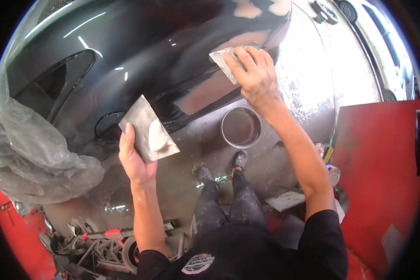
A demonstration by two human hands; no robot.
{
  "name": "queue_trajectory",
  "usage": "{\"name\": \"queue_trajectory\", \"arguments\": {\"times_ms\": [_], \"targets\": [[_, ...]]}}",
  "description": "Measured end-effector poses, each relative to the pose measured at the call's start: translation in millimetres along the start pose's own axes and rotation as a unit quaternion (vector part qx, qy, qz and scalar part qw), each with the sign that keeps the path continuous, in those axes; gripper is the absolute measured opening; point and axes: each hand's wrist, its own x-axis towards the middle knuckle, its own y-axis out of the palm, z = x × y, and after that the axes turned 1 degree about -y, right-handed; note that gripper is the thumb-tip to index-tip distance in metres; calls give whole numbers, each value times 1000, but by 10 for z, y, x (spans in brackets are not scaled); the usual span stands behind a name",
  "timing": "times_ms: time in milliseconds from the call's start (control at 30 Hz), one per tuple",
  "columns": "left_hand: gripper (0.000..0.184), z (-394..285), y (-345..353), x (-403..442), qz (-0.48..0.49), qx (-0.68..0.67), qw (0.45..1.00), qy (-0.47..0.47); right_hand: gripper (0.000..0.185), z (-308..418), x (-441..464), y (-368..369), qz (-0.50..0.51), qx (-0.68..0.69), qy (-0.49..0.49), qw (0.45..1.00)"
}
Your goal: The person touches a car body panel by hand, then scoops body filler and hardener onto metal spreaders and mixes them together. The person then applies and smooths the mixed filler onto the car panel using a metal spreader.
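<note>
My left hand [137, 156] holds a flat grey plate [142, 116] from below, its thumb on the near left edge. A mound of pale pinkish paste [157, 135] lies on the plate's right part. My right hand [256, 77] grips a thin metal spreader [223, 63], fingers over its top, at the edge of the dark car body [149, 51]. Whether the spreader touches the car cannot be told. Dull pinkish-brown patches [207, 93] show on the bodywork below and beyond the spreader.
Crumpled plastic sheeting [42, 154] hangs at the left. A round metal-rimmed container [241, 127] stands on the floor ahead of my feet. Metal parts [107, 252] lie at the lower left. A red panel [378, 172] is at the right, a white vehicle [382, 42] beyond it.
</note>
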Motion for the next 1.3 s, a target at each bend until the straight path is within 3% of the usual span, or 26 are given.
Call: {"name": "queue_trajectory", "arguments": {"times_ms": [733,1033,1300], "targets": [[34,689,-329,-248,-52,-7,996,-78,51,-68,-160,390,-18,1,-19,1000],[34,672,-256,-361,-52,6,996,-71,46,77,-562,182,74,46,11,996],[32,822,-336,-554,-60,8,994,-93,46,-9,-102,122,-4,-1,-9,1000]]}}
